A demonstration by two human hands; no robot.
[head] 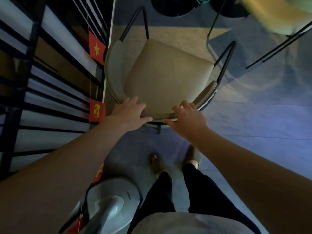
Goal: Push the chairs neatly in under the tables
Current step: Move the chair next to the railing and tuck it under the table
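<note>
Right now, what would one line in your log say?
stage: gripping chair | left hand: on backrest | right hand: on backrest | chair: not yet under a table

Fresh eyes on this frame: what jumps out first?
Dead centre, a beige chair seen from above, with the left hand and right hand gripping its curved backrest. At left, small red flags hang against dark slatted railings.

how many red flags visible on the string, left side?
4. Star flag beside the chair's left arm; emblem flag near the left hand; one above the grey appliance; one partly hidden at the bottom edge.
</note>
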